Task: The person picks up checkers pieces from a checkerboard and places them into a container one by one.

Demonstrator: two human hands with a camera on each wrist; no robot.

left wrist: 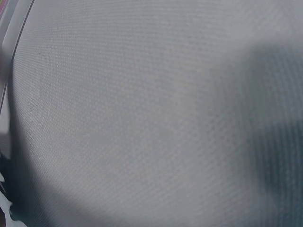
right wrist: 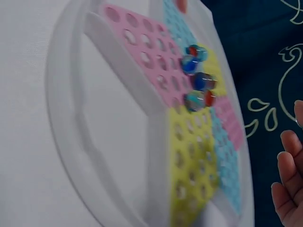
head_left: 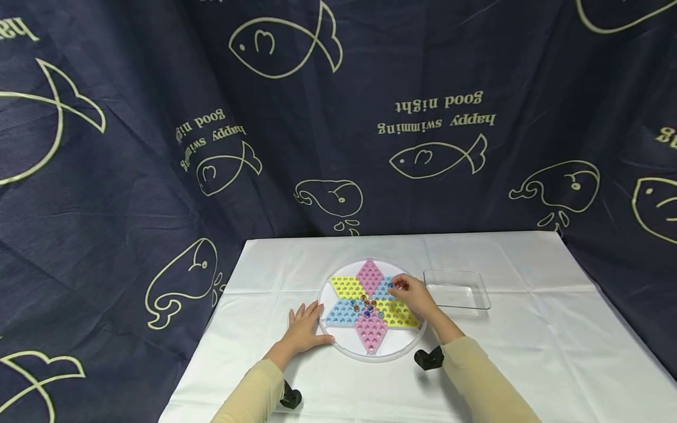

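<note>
A round white Chinese checkers board (head_left: pixel 344 343) carries a star of pink, yellow and light blue holed sections. Several glass marbles (right wrist: pixel 203 81) sit clustered around its centre. My right hand (head_left: pixel 416 296) is over the board's right-hand blue section, with thumb and forefinger pinching a blue marble (head_left: pixel 391 286). In the right wrist view only some fingers (right wrist: pixel 289 179) show at the edge. My left hand (head_left: pixel 302 330) lies with spread fingers against the board's left rim. The left wrist view shows mostly cloth and a sliver of the rim (left wrist: pixel 16 33).
A clear rectangular plastic tray (head_left: pixel 457 305) stands just right of the board. White cloth (head_left: pixel 534 329) covers the table. Behind it hangs a dark blue curtain (head_left: pixel 370 153) with fish and whale drawings.
</note>
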